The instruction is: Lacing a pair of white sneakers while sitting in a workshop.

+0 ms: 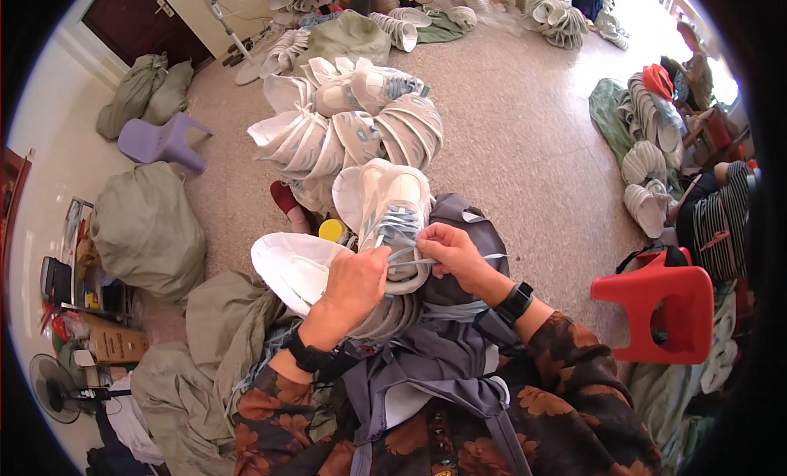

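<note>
In front of me is a white-and-beige shoe upper, with light blue shoelaces threaded through its front. My left hand is closed at the near left side of the upper, pinching a lace. On the other side my right hand also pinches a lace, its loose end sticking out past the fingers to the right. Beside my left hand lies a white shoe upper, its pale inside facing up. Under the laced one, more uppers are partly hidden. A grey-purple apron covers my lap.
Beyond my hands rises a heap of nested uppers. Large green-grey sacks and a purple stool stand left. A red plastic stool is at right, near a person in striped clothing. A yellow lid shows behind the uppers.
</note>
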### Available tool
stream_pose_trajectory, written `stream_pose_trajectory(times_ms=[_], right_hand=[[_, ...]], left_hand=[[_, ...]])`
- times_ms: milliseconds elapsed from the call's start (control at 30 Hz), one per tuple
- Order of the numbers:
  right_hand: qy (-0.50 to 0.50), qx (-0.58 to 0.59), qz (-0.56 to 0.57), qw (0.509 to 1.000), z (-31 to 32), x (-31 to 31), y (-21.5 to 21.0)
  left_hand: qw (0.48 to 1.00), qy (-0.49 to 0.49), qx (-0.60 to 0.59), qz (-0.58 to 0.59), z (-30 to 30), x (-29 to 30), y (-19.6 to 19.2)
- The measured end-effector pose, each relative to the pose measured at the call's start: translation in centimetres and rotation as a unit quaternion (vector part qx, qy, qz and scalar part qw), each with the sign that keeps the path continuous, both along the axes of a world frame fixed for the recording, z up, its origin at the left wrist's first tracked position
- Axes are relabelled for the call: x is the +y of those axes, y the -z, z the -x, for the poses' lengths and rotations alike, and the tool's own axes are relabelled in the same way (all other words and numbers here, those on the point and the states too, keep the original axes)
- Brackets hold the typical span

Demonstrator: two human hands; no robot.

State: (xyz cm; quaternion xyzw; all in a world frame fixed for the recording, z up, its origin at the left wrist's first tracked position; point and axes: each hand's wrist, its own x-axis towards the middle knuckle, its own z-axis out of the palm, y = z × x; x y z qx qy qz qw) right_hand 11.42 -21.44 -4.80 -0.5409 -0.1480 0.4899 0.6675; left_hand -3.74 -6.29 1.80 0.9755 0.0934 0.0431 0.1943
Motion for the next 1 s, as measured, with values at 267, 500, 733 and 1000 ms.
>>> stream_pose_trajectory(times_ms=[267, 500, 733, 1000], right_hand=[[-0.062, -0.177, 0.007, 0.982, -0.6, -0.3, 0.4], [-0.033, -0.550, 0.053, 0.833, 0.4, -0.4, -0.1], [-0.069, -0.445, 0.129, 0.883, 0.5, -0.8, -0.8], [-0.055, -0.444, 0.143, 0.883, 1.0, -0.7, -1.1]], left_hand=[[0.976, 0.061, -0.044, -0.203, -0.6, 0.6, 0.6], [0.946, 0.138, -0.143, -0.256, -0.5, 1.2, -0.7], [0.951, 0.109, -0.191, -0.216, 2.2, 3.7, -0.3], [0.975, -0.040, -0.114, -0.186, 7.0, 8.0, -1.2]])
